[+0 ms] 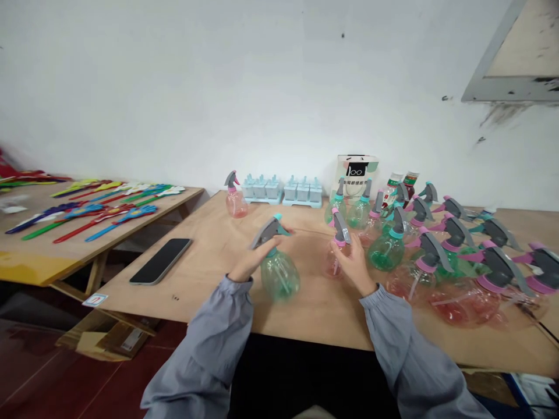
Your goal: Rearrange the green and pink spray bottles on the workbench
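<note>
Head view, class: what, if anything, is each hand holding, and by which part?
Left hand: translucent green plastic spray bottle, by the base of its grey head. Right hand: translucent pink plastic spray bottle, by its neck.

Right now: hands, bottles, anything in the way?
Left hand holding green spray bottle near neck. Right hand gripping pink spray bottle. Other spray bottles crowd right side.

In my left hand [255,259], the green spray bottle [280,276] has a grey-and-turquoise head [263,231]; in my right hand [353,262], the pink spray bottle [332,263] has a grey-and-pink one. My sleeves [213,343] are grey-blue, the tabletop [305,311] between my hands tan.
</note>
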Demonstrator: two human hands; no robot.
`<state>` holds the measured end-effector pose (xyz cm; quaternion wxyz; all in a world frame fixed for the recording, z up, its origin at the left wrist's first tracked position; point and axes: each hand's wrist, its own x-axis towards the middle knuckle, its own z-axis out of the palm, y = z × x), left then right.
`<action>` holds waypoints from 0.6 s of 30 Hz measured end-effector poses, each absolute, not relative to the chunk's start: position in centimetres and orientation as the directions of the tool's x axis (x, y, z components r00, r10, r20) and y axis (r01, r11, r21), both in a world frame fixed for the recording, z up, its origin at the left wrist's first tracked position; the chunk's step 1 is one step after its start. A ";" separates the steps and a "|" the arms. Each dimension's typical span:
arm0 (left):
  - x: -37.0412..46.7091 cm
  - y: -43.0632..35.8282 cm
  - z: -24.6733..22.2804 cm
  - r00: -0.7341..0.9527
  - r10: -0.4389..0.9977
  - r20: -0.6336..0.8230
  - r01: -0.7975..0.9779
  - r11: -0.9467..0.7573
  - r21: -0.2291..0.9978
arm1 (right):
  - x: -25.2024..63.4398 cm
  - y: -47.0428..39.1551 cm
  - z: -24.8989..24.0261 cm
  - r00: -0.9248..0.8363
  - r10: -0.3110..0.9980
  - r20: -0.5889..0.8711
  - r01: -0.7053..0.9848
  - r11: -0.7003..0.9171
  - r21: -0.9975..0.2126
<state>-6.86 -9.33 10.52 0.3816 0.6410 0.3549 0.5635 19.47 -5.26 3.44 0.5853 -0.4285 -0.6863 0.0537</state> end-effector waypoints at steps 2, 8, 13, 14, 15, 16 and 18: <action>-9.0 -9.2 10.8 0.044 0.883 0.468 0.078 -0.470 0.879 | 19.4 -5.2 3.4 0.049 0.648 0.760 0.524 0.631 -0.572; -15.2 -7.4 9.9 -0.210 0.901 0.380 0.290 -0.314 0.904 | 19.4 -5.2 3.1 0.051 0.650 0.758 0.520 0.631 -0.576; -17.0 -6.6 7.3 -0.331 0.817 0.472 0.496 -0.275 0.823 | 19.5 -5.1 3.0 0.049 0.650 0.758 0.500 0.641 -0.582; -17.2 -6.8 6.6 -0.327 0.797 0.507 0.531 -0.288 0.796 | 19.5 -5.1 3.0 0.048 0.649 0.759 0.500 0.642 -0.581; -17.3 -7.2 5.9 -0.314 0.782 0.538 0.566 -0.300 0.768 | 19.5 -5.1 3.0 0.046 0.648 0.760 0.503 0.642 -0.578; -17.4 -7.6 5.1 -0.297 0.773 0.561 0.604 -0.303 0.737 | 19.5 -5.1 3.0 0.042 0.647 0.761 0.507 0.643 -0.574; -18.0 -8.4 3.7 -0.272 0.765 0.583 0.691 -0.267 0.672 | 19.5 -5.1 3.0 0.041 0.646 0.762 0.513 0.641 -0.571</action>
